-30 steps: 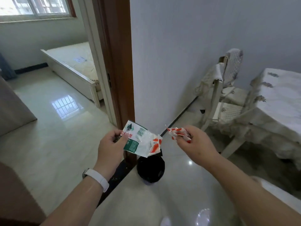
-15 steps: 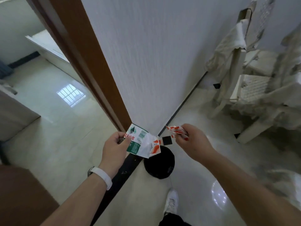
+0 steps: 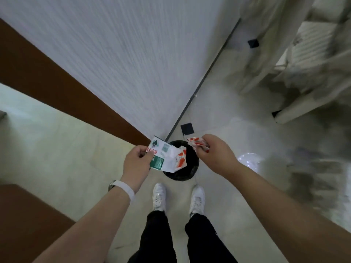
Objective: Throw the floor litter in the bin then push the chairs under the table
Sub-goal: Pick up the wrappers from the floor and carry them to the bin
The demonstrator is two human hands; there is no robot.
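Observation:
A round black bin (image 3: 190,173) stands on the floor at the foot of the wall corner, just ahead of my white shoes. My left hand (image 3: 136,164) grips a crumpled white, green and red wrapper (image 3: 167,156) that hangs over the bin's left side. My right hand (image 3: 214,152) pinches a small red-and-white wrapper (image 3: 195,142) above the bin's upper right rim. A pale chair (image 3: 303,59) with a cloth cover stands blurred at the upper right, next to the covered table.
A white wall (image 3: 133,63) with a brown door frame (image 3: 47,82) rises right behind the bin. A dark skirting line runs along the wall toward the chair. Brown furniture (image 3: 22,224) fills the lower left corner. Glossy tile floor lies on both sides.
I have stepped up to the bin and tilted my head down; both feet now show. Both hands with their wrappers have come over the bin's opening.

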